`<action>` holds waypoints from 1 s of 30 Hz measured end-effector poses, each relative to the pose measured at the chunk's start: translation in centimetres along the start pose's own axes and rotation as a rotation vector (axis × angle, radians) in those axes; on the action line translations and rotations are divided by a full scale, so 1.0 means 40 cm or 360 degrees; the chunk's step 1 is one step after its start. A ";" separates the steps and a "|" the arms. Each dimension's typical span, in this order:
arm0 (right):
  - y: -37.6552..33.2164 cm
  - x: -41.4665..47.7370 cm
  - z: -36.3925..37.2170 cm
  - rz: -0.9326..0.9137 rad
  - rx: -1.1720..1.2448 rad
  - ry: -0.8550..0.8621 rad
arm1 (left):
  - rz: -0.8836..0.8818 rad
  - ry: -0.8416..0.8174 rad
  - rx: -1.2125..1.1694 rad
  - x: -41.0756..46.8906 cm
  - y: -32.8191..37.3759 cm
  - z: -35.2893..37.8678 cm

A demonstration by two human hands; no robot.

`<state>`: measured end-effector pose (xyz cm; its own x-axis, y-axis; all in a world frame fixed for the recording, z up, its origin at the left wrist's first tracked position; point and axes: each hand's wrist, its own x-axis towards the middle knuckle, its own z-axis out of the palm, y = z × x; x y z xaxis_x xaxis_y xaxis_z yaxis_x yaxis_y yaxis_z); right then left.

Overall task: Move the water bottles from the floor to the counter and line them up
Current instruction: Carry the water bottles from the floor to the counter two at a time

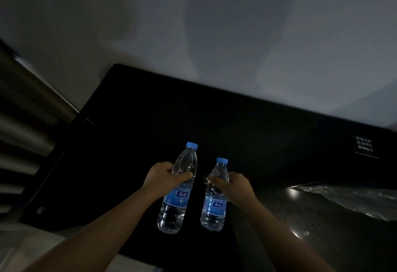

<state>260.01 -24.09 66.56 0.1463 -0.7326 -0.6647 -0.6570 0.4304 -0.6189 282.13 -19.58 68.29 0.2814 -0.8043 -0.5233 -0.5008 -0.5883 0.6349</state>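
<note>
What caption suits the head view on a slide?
Left hand grips the left bottle, right hand the right bottle, over a black surface.

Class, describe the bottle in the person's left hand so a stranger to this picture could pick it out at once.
Find the wide black counter under the pale wall. Two clear, blue-capped bottles are held in front of it. The left bottle, gripped by the left hand, leans to the right, with its cap higher than that of the straighter right bottle.
</note>
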 end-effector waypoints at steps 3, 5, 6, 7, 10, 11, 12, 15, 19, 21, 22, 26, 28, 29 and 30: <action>-0.022 0.027 0.027 0.0017 -0.0052 -0.0004 | -0.0029 0.0019 0.0046 0.032 -0.025 -0.019; -0.031 0.040 0.035 0.0011 -0.0090 0.0003 | -0.0047 0.0017 0.0065 0.047 -0.041 -0.029; -0.036 0.045 0.039 0.0010 -0.0109 0.0009 | -0.0054 0.0012 0.0060 0.054 -0.047 -0.032; -0.039 0.048 0.042 0.0016 -0.0127 0.0015 | -0.0062 0.0014 0.0061 0.060 -0.052 -0.034; -0.046 0.059 0.048 0.0068 -0.0191 0.0070 | -0.0114 0.0025 0.0096 0.075 -0.059 -0.031; -0.047 0.061 0.048 0.0081 -0.0212 0.0087 | -0.0129 0.0019 0.0116 0.079 -0.059 -0.029; -0.049 0.064 0.047 0.0093 -0.0224 0.0094 | -0.0136 0.0011 0.0147 0.082 -0.058 -0.027; -0.050 0.070 0.049 0.0100 -0.0270 0.0091 | -0.0120 -0.0025 0.0220 0.089 -0.057 -0.023; -0.060 0.070 0.053 0.0079 -0.0377 0.0147 | -0.0138 -0.0020 0.0196 0.085 -0.056 -0.020; -0.067 0.067 0.053 0.0084 -0.0397 0.0165 | -0.0132 -0.0022 0.0206 0.081 -0.053 -0.018; -0.071 0.065 0.052 0.0099 -0.0397 0.0167 | -0.0133 -0.0021 0.0212 0.078 -0.051 -0.017; -0.073 0.054 0.051 0.0143 -0.0396 0.0149 | -0.0129 -0.0019 0.0187 0.067 -0.052 -0.016; -0.067 0.049 0.053 0.0125 -0.0400 0.0134 | -0.0115 -0.0024 0.0161 0.062 -0.055 -0.017; -0.062 0.046 0.054 0.0118 -0.0392 0.0123 | -0.0111 -0.0027 0.0149 0.059 -0.056 -0.017; -0.059 0.043 0.055 0.0116 -0.0382 0.0112 | -0.0108 -0.0030 0.0147 0.058 -0.057 -0.018</action>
<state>263.42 -25.18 65.96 0.0459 -0.7428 -0.6679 -0.8219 0.3519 -0.4479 284.50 -20.14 66.04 0.3022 -0.7606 -0.5746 -0.5545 -0.6306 0.5431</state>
